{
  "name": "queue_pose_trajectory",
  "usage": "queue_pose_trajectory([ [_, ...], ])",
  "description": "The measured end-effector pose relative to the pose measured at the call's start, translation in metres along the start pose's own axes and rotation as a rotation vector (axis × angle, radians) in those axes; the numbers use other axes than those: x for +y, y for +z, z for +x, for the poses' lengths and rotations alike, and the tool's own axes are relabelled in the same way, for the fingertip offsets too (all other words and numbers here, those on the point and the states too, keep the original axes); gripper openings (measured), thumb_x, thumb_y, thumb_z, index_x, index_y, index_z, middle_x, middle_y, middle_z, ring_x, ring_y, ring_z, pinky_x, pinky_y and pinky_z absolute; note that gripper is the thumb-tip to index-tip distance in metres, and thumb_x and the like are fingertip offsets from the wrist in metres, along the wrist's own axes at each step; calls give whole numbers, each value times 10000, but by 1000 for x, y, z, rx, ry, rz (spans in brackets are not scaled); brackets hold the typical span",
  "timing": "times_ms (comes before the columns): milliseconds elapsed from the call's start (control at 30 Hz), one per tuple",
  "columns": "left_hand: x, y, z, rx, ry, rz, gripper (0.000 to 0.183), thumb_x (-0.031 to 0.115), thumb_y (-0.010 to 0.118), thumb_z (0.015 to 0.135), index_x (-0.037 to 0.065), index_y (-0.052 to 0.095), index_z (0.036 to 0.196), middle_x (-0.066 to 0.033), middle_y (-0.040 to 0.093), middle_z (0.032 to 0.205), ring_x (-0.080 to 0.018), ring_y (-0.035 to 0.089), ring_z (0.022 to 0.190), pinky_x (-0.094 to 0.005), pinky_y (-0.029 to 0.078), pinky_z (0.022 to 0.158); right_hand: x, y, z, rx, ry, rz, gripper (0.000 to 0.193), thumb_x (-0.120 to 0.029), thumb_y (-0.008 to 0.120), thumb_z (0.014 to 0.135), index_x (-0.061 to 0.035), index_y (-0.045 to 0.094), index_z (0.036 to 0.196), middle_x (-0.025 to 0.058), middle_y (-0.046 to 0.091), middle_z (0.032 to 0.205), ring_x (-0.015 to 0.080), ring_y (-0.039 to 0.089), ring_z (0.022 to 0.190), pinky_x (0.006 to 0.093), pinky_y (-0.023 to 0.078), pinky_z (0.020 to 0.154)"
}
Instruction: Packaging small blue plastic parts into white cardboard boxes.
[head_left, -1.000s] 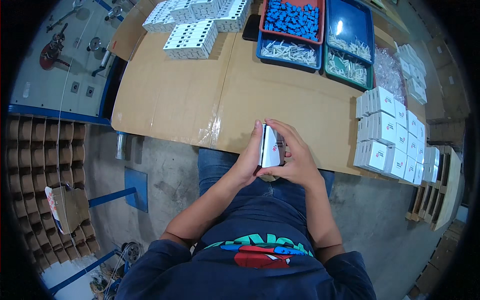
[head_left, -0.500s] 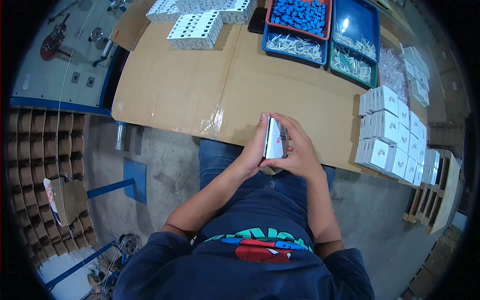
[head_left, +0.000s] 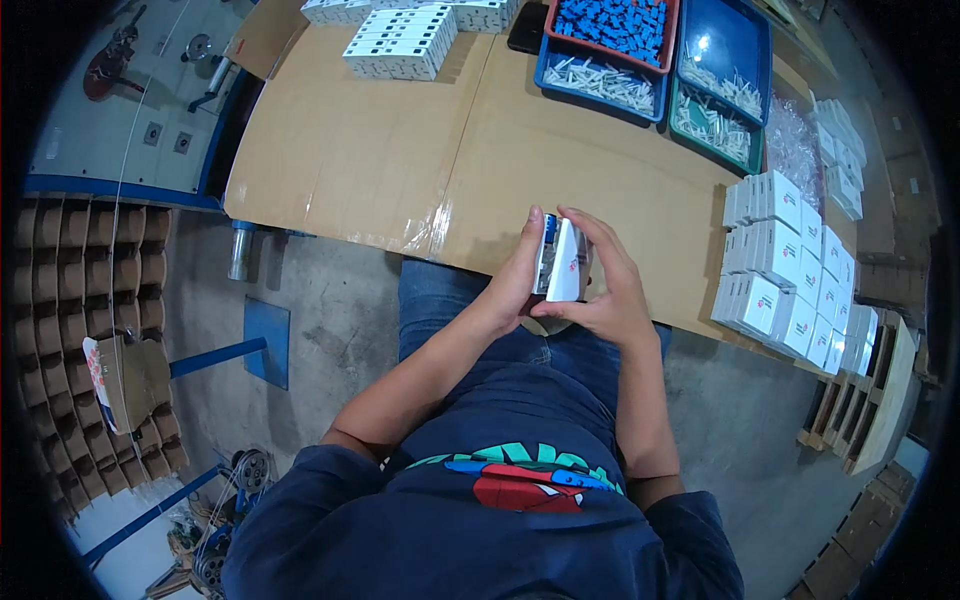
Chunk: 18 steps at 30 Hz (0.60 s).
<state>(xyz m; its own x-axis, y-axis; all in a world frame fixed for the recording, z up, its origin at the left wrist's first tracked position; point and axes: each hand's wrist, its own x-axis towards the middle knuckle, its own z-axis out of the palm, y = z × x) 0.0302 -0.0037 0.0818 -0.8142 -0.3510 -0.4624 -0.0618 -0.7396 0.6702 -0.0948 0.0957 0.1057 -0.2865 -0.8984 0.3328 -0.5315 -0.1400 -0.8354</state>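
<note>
A small white case is held between my hands above the near edge of the cardboard-covered table. My left hand [head_left: 508, 288] grips its left half [head_left: 546, 262], where a blue piece and dark parts show inside. My right hand [head_left: 622, 302] is closed round the white cover [head_left: 567, 268] with a small red mark on it. The two parts stand apart at the top in a narrow wedge. Fingers hide the outer sides of both.
White cases [head_left: 780, 255] stand in rows at the table's right. Behind are a red tray [head_left: 672, 45] of blue pieces, a blue tray [head_left: 545, 75] and a green tray [head_left: 690, 135] with white sticks. Stacked white units [head_left: 400, 45] sit far left, near a black flat object [head_left: 527, 28].
The gap between the cover and the left half has widened, and the blue piece inside has come into view. Both hands have shifted slightly, the right one outward.
</note>
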Motion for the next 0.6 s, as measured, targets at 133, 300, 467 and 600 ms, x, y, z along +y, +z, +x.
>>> queue_pose_trajectory([
  [133, 5, 13, -5, 64, 32, 49, 853, 756, 237, 989, 32, 510, 1347, -138, 656, 1038, -232, 715, 886, -337, 614, 732, 2, 5, -1, -9, 31, 3, 1012, -326, 977, 529, -64, 541, 1404, 156, 581, 1395, 328, 565, 1288, 417, 466, 1070],
  [300, 5, 11, -7, 56, 32, 58, 873, 760, 238, 986, 28, 438, 1417, -162, 638, 1098, -255, 714, 916, -346, 619, 732, 2, 7, -1, -32, 43, -26, 993, -318, 960, 538, -64, 544, 1402, 154, 586, 1383, 336, 566, 1277, 418, 464, 1072],
  [467, 5, 7, -7, 29, 20, -4, 784, 709, 235, 1017, 54, 506, 1353, -156, 656, 1122, -238, 705, 999, -352, 606, 849, 2, 6, -1, -15, 28, -18, 992, -318, 963, 539, -63, 545, 1401, 151, 588, 1381, 333, 570, 1271, 416, 467, 1068],
  [600, 7, 10, -8, 50, 17, 22, 790, 710, 231, 1016, 52, 511, 1352, -158, 659, 1117, -244, 709, 989, -353, 610, 839, 3, 7, 0, -14, 21, -11, 1006, -333, 968, 529, -63, 545, 1401, 151, 592, 1377, 334, 571, 1270, 417, 469, 1065],
])
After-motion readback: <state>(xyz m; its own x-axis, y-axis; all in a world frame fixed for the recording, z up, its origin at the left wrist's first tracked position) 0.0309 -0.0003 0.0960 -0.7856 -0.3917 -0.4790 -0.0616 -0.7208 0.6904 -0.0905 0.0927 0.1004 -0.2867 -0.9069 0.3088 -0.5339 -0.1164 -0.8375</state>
